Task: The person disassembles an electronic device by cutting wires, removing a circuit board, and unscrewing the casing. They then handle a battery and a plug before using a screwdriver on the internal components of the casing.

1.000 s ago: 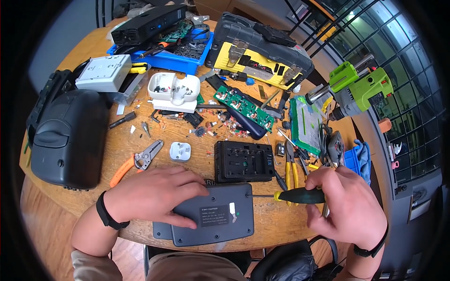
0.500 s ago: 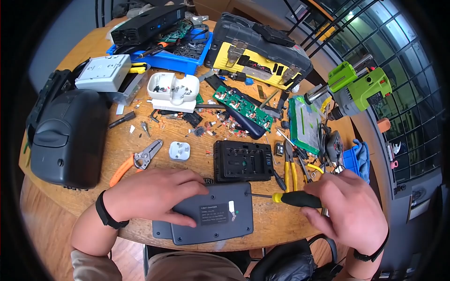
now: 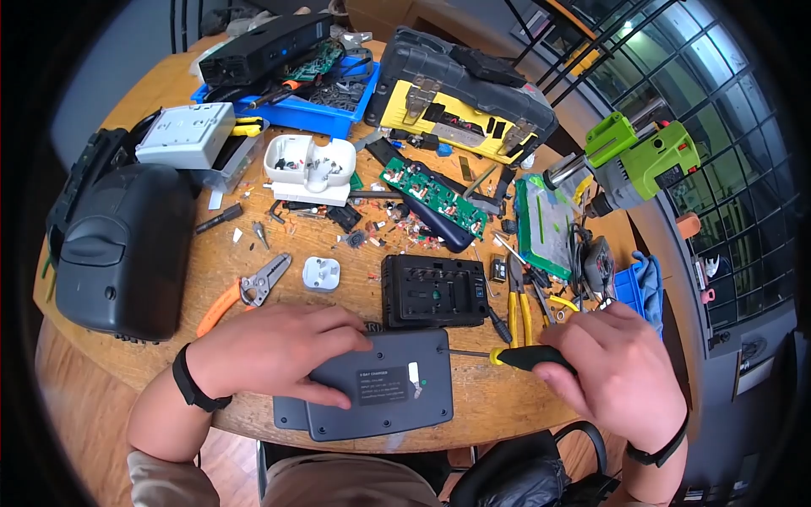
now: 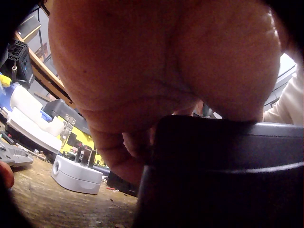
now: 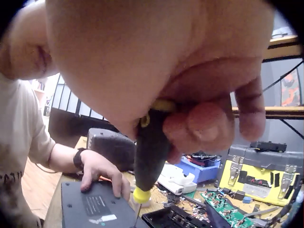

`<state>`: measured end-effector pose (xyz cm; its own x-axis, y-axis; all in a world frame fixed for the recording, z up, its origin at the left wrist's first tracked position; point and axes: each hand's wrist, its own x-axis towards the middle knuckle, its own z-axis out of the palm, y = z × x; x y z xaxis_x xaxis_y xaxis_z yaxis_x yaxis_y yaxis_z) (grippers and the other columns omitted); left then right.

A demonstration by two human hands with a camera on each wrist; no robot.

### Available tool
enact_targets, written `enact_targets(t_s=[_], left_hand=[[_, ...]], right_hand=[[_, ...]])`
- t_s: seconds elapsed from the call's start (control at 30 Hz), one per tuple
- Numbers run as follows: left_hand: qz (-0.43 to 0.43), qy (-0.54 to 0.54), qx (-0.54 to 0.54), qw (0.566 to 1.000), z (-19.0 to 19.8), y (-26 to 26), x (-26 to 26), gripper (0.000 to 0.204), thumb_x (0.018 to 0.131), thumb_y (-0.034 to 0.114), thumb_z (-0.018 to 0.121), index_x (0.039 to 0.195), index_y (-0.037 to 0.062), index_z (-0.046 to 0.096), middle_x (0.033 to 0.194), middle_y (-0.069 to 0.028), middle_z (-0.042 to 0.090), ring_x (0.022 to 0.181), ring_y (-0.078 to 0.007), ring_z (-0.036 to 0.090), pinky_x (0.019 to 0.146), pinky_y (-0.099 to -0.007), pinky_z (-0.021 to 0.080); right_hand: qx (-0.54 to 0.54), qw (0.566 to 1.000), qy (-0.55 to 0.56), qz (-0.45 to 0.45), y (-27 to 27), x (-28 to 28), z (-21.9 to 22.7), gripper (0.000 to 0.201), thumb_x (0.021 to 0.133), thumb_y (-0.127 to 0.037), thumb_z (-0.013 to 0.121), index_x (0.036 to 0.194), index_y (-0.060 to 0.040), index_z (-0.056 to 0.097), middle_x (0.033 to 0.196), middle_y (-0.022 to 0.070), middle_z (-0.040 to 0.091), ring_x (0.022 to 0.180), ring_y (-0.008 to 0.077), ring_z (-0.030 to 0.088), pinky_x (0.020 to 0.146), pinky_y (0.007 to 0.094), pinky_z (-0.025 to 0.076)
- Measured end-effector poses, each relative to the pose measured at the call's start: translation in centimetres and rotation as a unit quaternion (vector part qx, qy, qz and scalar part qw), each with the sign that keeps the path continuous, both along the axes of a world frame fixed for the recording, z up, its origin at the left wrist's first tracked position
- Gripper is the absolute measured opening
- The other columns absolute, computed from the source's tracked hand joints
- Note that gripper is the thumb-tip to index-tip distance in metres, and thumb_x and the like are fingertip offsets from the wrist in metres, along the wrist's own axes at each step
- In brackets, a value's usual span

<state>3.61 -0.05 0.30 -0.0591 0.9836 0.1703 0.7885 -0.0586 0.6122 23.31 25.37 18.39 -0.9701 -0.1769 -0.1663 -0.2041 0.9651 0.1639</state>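
Observation:
A dark grey charger [image 3: 405,355] lies label side up at the table's front edge, with screw holes along its rim. My left hand [image 3: 283,351] holds it from the left, thumb on its face and fingers bent over the far edge. In the left wrist view, the charger's side [image 4: 228,180] fills the lower right under the palm. My right hand [image 3: 612,372] grips a screwdriver by its dark green and yellow handle [image 3: 536,357]. The shaft runs left to the screw hole at the charger's far right corner. In the right wrist view, fingers wrap the handle [image 5: 151,152].
Just beyond the charger sits a black battery cradle [image 3: 432,291]. A white plug adapter [image 3: 322,275], orange-handled wire strippers [image 3: 245,291] and yellow-handled pliers [image 3: 517,304] lie around it. Farther back are a green circuit board [image 3: 432,198], scattered debris, a toolbox [image 3: 465,101] and a green drill [image 3: 650,156].
My right hand has shifted a little on the screwdriver, its fingers turning about the handle, which now tilts slightly. The left hand and charger stay in place; the head view has drifted slightly.

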Motion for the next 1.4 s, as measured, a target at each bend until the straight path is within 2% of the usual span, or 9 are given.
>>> enact_targets(t_s=[0.13,0.33,0.5,0.6,0.67,0.8,1.03,1.3,1.4], left_hand=[[0.005,-0.001,-0.006,1.0,0.0,-0.1,0.1,0.061,0.082,0.049,0.084,0.123,0.0095,0.063,0.13,-0.0106,0.064,0.113,-0.0346,0.067,0.09,-0.0424,0.057],[0.003,0.002,-0.01,1.0,0.2,0.0,0.1,0.06,0.081,0.049,0.085,0.122,0.0102,0.063,0.13,-0.0101,0.065,0.113,-0.0346,0.066,0.09,-0.0422,0.057],[0.003,0.006,-0.003,1.0,0.1,0.0,0.1,0.06,0.081,0.048,0.085,0.122,0.0101,0.064,0.131,-0.01,0.065,0.113,-0.0344,0.067,0.09,-0.0422,0.057],[-0.005,0.011,0.031,0.999,0.1,0.0,0.1,0.055,0.089,0.049,0.077,0.123,0.0083,0.062,0.12,-0.0097,0.063,0.105,-0.035,0.067,0.084,-0.0437,0.057],[0.004,0.006,-0.005,1.0,0.2,0.0,0.2,0.059,0.082,0.048,0.085,0.121,0.0098,0.063,0.131,-0.01,0.065,0.113,-0.0338,0.067,0.09,-0.042,0.057],[0.004,0.009,-0.003,1.0,0.2,-0.1,0.2,0.059,0.082,0.048,0.084,0.121,0.0096,0.064,0.13,-0.0099,0.065,0.113,-0.0337,0.067,0.09,-0.0419,0.057],[0.006,0.004,0.004,1.0,0.0,-0.1,0.3,0.059,0.082,0.049,0.084,0.121,0.0091,0.064,0.129,-0.0099,0.065,0.111,-0.0342,0.067,0.089,-0.0422,0.057],[-0.003,0.009,0.032,0.999,0.0,0.0,0.2,0.054,0.09,0.049,0.076,0.122,0.0079,0.062,0.119,-0.0101,0.063,0.105,-0.0355,0.067,0.084,-0.0437,0.056],[-0.004,0.01,0.031,0.999,0.1,0.0,0.2,0.054,0.09,0.049,0.076,0.122,0.0078,0.062,0.119,-0.0104,0.063,0.104,-0.0358,0.067,0.084,-0.0438,0.056]], right_hand=[[-0.097,0.994,0.041,-0.033,-1.0,-0.1,-0.4,0.029,0.082,-0.013,0.076,0.105,-0.0067,0.059,0.087,0.0073,0.061,0.076,0.03,0.067,0.071,0.0413,0.054],[-0.061,0.998,0.004,-0.002,-1.3,-0.2,0.3,0.03,0.083,-0.015,0.077,0.105,-0.0066,0.058,0.088,0.0062,0.063,0.077,0.0305,0.068,0.072,0.0418,0.055],[-0.041,0.999,0.001,-0.026,-0.8,-0.4,0.1,0.03,0.089,-0.025,0.077,0.099,-0.0067,0.056,0.074,0.0094,0.062,0.069,0.0327,0.066,0.071,0.0418,0.053],[0.021,0.999,-0.018,-0.025,-0.6,-0.5,0.5,0.033,0.091,-0.032,0.076,0.098,-0.0068,0.056,0.07,0.0096,0.061,0.067,0.0336,0.066,0.071,0.0426,0.054],[0.018,0.999,-0.02,-0.029,-0.5,-0.4,0.4,0.034,0.091,-0.034,0.076,0.099,-0.0068,0.056,0.071,0.01,0.062,0.067,0.0336,0.066,0.071,0.0425,0.054],[-0.057,0.997,0.044,-0.028,-0.7,-0.4,-0.4,0.036,0.09,-0.034,0.077,0.103,-0.0069,0.058,0.076,0.0113,0.064,0.07,0.0343,0.068,0.067,0.0438,0.054],[-0.071,0.996,0.003,-0.062,-0.7,-0.1,-0.2,0.033,0.091,-0.029,0.076,0.105,-0.007,0.057,0.08,0.0124,0.066,0.072,0.0368,0.068,0.061,0.0468,0.055],[0.043,0.996,0.001,-0.079,-1.1,-0.1,0.1,0.036,0.094,-0.038,0.074,0.089,-0.0074,0.056,0.066,0.0106,0.062,0.058,0.0353,0.064,0.051,0.0442,0.049],[-0.014,0.996,0.029,-0.081,-0.6,-0.1,-0.6,0.033,0.093,-0.035,0.075,0.087,-0.007,0.06,0.069,0.0115,0.064,0.061,0.0338,0.066,0.052,0.0436,0.05]])
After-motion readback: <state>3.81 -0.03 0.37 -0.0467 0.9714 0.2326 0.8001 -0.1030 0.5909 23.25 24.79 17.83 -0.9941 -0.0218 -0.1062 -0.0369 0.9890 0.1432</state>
